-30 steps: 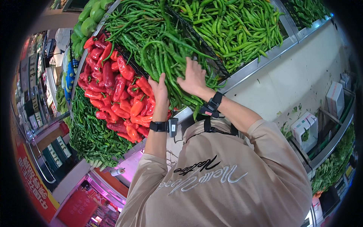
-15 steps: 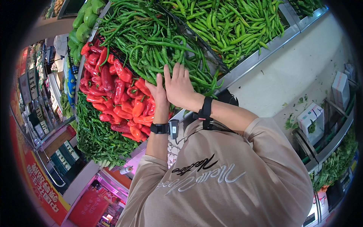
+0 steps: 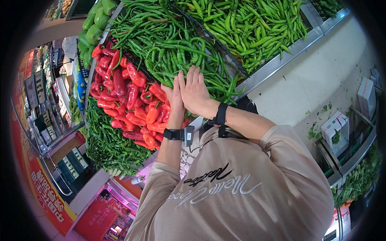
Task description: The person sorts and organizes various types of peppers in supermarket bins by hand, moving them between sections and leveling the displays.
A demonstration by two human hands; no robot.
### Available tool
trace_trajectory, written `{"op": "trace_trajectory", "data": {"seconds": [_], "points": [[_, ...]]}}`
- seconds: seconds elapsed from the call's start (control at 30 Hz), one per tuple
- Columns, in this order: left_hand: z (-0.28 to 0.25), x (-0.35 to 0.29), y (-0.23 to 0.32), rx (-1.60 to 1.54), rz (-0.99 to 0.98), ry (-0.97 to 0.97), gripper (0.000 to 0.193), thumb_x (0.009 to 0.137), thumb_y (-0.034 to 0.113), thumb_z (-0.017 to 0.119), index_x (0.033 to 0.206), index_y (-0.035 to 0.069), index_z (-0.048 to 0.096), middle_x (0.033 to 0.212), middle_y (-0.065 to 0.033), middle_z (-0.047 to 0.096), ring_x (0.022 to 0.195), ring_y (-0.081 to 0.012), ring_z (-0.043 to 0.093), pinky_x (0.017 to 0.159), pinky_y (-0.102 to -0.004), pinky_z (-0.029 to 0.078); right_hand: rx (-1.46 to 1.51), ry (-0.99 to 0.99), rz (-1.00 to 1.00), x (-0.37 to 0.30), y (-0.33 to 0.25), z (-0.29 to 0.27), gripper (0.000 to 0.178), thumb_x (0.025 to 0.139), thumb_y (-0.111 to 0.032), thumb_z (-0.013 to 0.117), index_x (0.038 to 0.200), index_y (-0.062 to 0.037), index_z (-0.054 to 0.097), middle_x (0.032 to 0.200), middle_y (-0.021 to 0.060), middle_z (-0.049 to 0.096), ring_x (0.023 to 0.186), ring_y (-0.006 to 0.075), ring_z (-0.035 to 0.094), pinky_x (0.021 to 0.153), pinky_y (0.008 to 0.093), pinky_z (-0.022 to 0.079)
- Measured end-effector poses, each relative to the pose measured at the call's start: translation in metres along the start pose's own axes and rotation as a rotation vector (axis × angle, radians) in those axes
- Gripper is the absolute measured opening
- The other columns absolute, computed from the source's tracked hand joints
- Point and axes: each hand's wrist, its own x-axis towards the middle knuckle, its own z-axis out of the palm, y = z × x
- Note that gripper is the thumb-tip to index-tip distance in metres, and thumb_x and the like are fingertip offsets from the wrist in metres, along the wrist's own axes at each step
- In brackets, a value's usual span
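My right hand [image 3: 197, 95] lies with its fingers stretched out along the near edge of a heap of long green chili peppers [image 3: 173, 48]. Right beside it, and partly overlapped by it, my left hand [image 3: 175, 98] is held straight with its fingers extended. The fingertips of both hands touch the green peppers, and no pepper shows in either grip. Glossy red peppers [image 3: 132, 92] are piled just left of my left hand. Each wrist wears a black strap, the left one with a small grey device [image 3: 188, 135].
Lighter green chilies [image 3: 253, 28] fill a bin at the far right, behind a metal rail [image 3: 281, 60]. Dark leafy greens [image 3: 112, 140] lie nearer on the left, pale green vegetables [image 3: 94, 34] behind. White boxes [image 3: 334, 130] stand at the right beside a floor with leaf scraps.
The view has shifted slightly, so the produce appears a little farther right. Both hands stay side by side at the green peppers, pressed a little closer together.
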Motion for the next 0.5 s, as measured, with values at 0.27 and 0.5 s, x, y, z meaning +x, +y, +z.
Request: {"op": "trace_trajectory", "data": {"seconds": [0.27,0.5], "points": [[-0.006,0.001,-0.007,0.096,0.032,0.010,0.067,0.096,0.019,0.064,0.145,0.001,0.022,0.134,-0.0148,0.048,0.119,-0.0233,0.052,0.100,-0.0349,0.044,-0.043,-0.031,-0.062,-0.018,-0.002,-0.007,0.075,0.084,-0.025,0.058,0.146,0.0102,0.033,0.140,0.0448,0.036,0.132,0.0584,0.035,0.110,0.0596,0.029],[-0.002,0.001,-0.012,0.132,0.095,0.037,0.069,0.094,0.018,0.067,0.145,-0.002,0.023,0.137,-0.0156,0.047,0.120,-0.0250,0.052,0.101,-0.0355,0.043,0.022,0.056,-0.069,-0.025,0.001,-0.002,0.081,0.076,-0.020,0.063,0.144,0.0134,0.033,0.139,0.0453,0.036,0.132,0.0588,0.035,0.109,0.0606,0.030]]}}
